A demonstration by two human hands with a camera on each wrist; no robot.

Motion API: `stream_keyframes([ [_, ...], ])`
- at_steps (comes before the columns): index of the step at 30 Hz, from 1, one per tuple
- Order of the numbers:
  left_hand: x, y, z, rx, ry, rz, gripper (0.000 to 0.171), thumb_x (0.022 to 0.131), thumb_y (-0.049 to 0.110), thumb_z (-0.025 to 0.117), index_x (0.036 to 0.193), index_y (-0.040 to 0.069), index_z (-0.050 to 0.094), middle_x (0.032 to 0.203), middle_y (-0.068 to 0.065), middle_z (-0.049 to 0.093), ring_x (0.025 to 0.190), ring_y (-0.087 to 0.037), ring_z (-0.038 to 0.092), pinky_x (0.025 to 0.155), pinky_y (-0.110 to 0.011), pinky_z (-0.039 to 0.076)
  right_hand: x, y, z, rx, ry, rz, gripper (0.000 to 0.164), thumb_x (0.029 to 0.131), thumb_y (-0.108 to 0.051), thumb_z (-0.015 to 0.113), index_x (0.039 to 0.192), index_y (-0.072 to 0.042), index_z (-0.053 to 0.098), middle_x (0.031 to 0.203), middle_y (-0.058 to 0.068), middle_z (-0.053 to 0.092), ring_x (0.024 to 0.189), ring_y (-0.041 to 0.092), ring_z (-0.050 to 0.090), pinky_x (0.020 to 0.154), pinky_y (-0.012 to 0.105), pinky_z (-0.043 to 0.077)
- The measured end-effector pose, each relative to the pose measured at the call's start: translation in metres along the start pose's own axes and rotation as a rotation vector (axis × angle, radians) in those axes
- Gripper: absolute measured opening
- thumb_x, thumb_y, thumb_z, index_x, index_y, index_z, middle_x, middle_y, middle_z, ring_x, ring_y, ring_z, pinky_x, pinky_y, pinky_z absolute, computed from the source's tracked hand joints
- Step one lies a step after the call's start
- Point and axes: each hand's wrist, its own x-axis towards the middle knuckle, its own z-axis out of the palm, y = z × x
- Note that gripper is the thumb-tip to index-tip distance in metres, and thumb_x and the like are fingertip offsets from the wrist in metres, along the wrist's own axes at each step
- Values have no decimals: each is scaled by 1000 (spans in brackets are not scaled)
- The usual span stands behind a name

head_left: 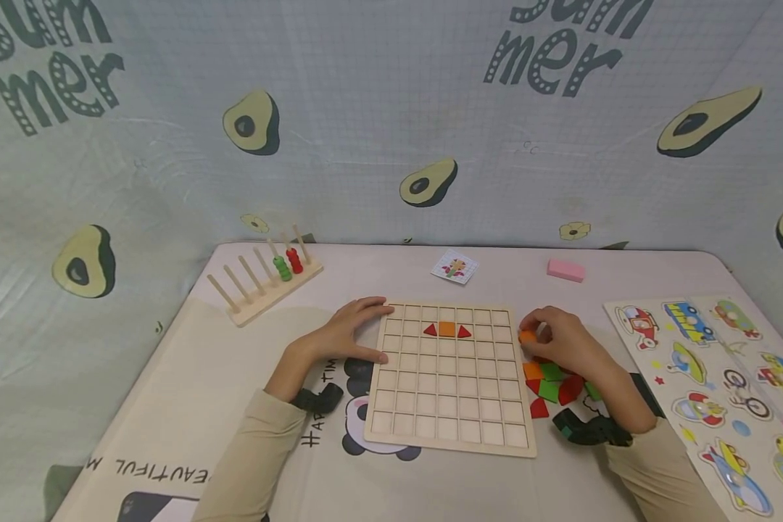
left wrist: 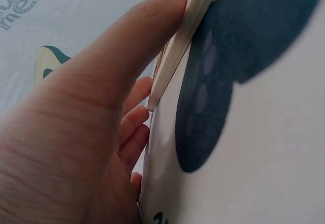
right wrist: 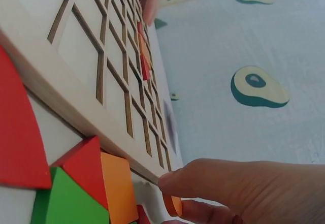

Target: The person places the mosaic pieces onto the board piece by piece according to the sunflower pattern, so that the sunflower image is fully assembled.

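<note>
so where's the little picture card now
In the head view, the picture card lies beyond the wooden grid board, between the bead rack on the left and the pink block on the right.

Orange piece [head_left: 527,337] beside gridded board [head_left: 448,383]

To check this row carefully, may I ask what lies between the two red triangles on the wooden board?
In the head view, an orange square lies between the two red triangles on the wooden board.

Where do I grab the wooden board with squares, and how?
I'd take the wooden board by its straight left edge, coming from the left, where the left hand touches it: it lies flat, and loose coloured pieces sit by its right edge.
</note>
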Motion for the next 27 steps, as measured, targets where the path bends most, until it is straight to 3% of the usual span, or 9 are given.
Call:
stream_keyframes([
  [13, -1, 1, -1, 5, 6, 17, 84, 75, 37, 83, 146, 14, 45, 157, -11, 29, 146, -35, 19, 116, -58, 16, 0, -24, 3, 27, -16, -26, 20, 82, -3, 74, 101, 1, 66, 94, 9, 61, 76, 18, 53, 60, 22, 48],
  [27, 0, -3, 0, 1, -2, 26, 85, 75, 38, 83, 147, 14, 44, 157, -11, 28, 146, -35, 19, 116, -58, 15, 9, -42, 27, 53, -99, -171, 15, 85, -3, 72, 98, -4, 66, 91, 4, 60, 74, 13, 52, 63, 23, 47],
])
